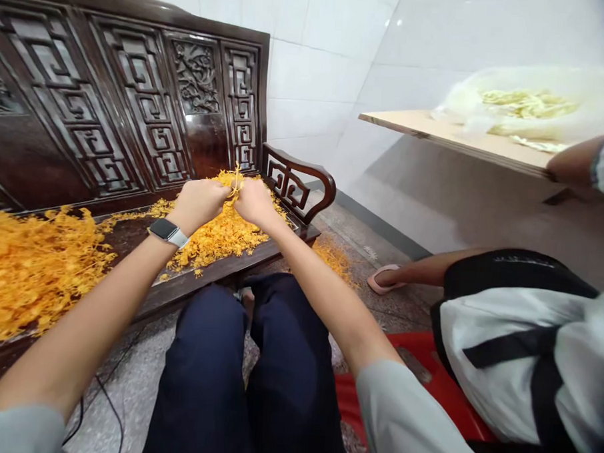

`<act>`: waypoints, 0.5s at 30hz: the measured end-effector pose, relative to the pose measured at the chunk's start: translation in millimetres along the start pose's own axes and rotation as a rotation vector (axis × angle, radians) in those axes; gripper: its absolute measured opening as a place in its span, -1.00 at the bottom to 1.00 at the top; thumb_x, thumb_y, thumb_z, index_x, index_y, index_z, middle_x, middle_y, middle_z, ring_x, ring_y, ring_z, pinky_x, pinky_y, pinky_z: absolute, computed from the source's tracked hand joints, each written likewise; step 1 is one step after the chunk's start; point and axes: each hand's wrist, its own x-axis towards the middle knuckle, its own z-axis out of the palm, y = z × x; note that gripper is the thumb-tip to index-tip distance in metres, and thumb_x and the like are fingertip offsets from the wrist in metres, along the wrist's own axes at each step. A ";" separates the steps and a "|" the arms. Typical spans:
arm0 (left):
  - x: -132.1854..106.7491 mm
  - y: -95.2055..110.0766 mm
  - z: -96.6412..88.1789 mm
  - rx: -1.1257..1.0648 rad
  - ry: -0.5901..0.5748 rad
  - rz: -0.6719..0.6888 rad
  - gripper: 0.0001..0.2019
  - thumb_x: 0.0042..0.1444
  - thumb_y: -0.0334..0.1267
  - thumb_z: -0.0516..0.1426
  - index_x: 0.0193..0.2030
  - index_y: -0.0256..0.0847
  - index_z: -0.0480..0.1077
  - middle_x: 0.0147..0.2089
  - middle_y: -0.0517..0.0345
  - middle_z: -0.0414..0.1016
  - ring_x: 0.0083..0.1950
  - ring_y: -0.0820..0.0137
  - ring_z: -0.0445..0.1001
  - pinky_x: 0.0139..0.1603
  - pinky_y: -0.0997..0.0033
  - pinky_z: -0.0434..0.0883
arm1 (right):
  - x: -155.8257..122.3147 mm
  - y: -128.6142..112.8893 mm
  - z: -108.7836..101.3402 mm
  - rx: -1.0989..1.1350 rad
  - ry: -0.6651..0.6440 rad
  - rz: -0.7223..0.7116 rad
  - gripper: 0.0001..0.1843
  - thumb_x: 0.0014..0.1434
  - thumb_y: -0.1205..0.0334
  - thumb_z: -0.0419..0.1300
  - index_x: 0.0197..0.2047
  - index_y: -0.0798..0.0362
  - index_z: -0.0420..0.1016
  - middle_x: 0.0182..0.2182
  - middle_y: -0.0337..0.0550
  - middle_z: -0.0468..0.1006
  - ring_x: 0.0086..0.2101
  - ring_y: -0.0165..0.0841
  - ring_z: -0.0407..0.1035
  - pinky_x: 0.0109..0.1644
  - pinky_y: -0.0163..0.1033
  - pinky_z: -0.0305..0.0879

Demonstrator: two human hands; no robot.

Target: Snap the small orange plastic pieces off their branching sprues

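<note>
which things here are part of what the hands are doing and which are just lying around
In the work:
left hand and right hand, both pinching one orange sprig
orange sprig heaps on the carved wooden bench

Lying about:
clear bag of pale yellow pieces on a board
pink slipper
spilled sprigs on the floor
red stool

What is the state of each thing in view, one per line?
left hand: shut on orange sprig
right hand: shut on the same orange sprig
orange sprig: held up between both hands
orange pile: heaped loose on the bench
watch: worn on left wrist, screen dark
plastic bag: lying on table, holds pale pieces
</note>
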 end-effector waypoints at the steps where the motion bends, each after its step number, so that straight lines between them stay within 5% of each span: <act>1: 1.6 -6.5 5.9 -0.004 0.018 0.049 -0.71 0.24 -0.51 0.04 -0.17 -0.26 0.60 -0.26 -0.22 0.60 -0.17 0.01 0.58 -0.25 0.15 0.31 | 4.2 5.5 1.2 0.070 -0.051 0.014 -0.64 0.22 0.47 0.08 -0.03 0.07 0.63 -0.13 0.00 0.64 -0.08 -0.12 0.44 -0.01 -0.10 0.33; 5: -1.2 -32.2 37.7 -0.120 0.133 0.104 -0.63 0.21 -0.59 0.02 -0.17 -0.19 0.62 -0.32 -0.12 0.51 -0.20 0.06 0.47 -0.10 0.03 0.33 | 16.4 17.5 19.8 0.234 -0.146 0.008 -0.60 0.19 0.46 0.08 -0.03 0.08 0.66 -0.33 -0.13 0.61 -0.28 -0.24 0.42 -0.15 -0.21 0.28; 10: -19.8 -53.4 73.8 -0.199 0.216 -0.005 -0.64 0.21 -0.57 0.02 -0.21 -0.13 0.60 -0.36 0.00 0.41 -0.21 0.13 0.42 0.03 -0.04 0.33 | 22.4 0.9 46.0 0.027 -0.087 0.000 -0.51 0.17 0.49 0.08 0.09 0.05 0.63 -0.08 0.05 0.66 -0.01 -0.01 0.43 0.02 0.01 0.30; 15: -29.5 -77.4 93.6 -0.339 0.291 -0.111 -0.73 0.24 -0.53 0.03 -0.29 -0.16 0.50 -0.20 -0.10 0.51 -0.11 0.09 0.43 0.07 -0.06 0.31 | 35.6 -24.9 53.8 -0.113 -0.050 -0.084 -0.71 0.22 0.47 0.06 -0.14 0.08 0.58 -0.12 0.09 0.62 -0.01 0.01 0.37 0.03 0.07 0.22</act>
